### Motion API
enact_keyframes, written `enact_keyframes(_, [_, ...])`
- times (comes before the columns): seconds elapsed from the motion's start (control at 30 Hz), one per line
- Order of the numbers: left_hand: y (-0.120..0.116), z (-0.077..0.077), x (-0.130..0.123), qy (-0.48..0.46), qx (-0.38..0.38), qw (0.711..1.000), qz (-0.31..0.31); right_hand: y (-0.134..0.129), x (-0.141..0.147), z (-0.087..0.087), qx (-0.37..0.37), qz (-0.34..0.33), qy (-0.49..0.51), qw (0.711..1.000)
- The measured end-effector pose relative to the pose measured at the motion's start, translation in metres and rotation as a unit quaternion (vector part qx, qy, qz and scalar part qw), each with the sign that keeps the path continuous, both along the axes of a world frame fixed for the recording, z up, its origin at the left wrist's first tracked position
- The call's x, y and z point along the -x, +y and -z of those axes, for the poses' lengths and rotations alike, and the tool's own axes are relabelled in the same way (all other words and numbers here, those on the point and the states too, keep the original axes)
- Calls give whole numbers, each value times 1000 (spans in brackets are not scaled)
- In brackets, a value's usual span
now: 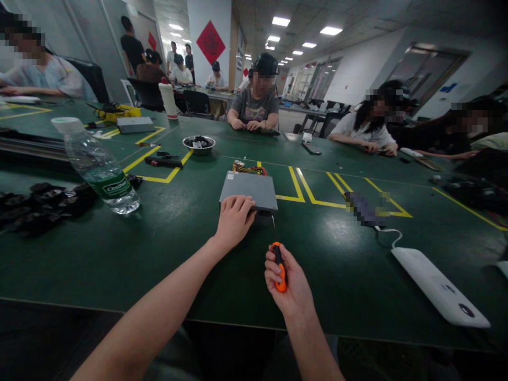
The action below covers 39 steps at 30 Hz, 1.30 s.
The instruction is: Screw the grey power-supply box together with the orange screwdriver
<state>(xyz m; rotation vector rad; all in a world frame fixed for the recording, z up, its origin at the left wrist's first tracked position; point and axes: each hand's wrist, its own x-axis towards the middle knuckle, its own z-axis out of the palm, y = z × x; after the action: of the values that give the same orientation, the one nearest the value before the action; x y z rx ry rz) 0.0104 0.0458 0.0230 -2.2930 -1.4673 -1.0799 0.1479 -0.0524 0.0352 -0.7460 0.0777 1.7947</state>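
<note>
A grey metal computer power supply (pixel 252 186) lies flat on the green table, its coloured wires (pixel 248 168) bunched at the far side. My left hand (pixel 235 219) grips its near edge, the fingers over the top face and the thumb by the front side. In my right hand (pixel 291 280) is a screwdriver (pixel 279 267) with an orange and black handle, the fingers wrapped round it. Its thin shaft points away from me, up to the near right corner of the power supply. Whether the tip touches a screw cannot be made out.
On the left stand a water bottle (pixel 105 177) and a pile of black parts (pixel 43 206). A metal bowl (pixel 199 145) of small parts and a black-and-red tool (pixel 162 162) lie farther back. On the right, a phone (pixel 365 209) is cabled to a white power bank (pixel 440 286). Several people sit around.
</note>
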Motion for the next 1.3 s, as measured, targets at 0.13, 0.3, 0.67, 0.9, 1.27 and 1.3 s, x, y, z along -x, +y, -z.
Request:
enact_keyframes(0.13, [1,0,0,-5,0,1000,2,1,-1,-3,12,26,-13,999])
enact_keyframes(0.3, [-1,-1,-1,-7,4,1000,2,-1,-6,-5,35,9,61,997])
enact_keyframes(0.67, [-4,-4,2,-6,12,1000,13,-3,-7,-6,5,-14,83,996])
enact_keyframes(0.9, [-4,-4,1,-9,15,1000,14,-5,-9,1,-8,-46,108,993])
enact_keyframes(1.27, [-3,-2,1,-15,11,1000,20,-4,-8,2,11,-23,108,994])
enact_keyframes(1.3, [-3,-2,1,-15,10,1000,19,-4,-8,2,15,-30,109,993])
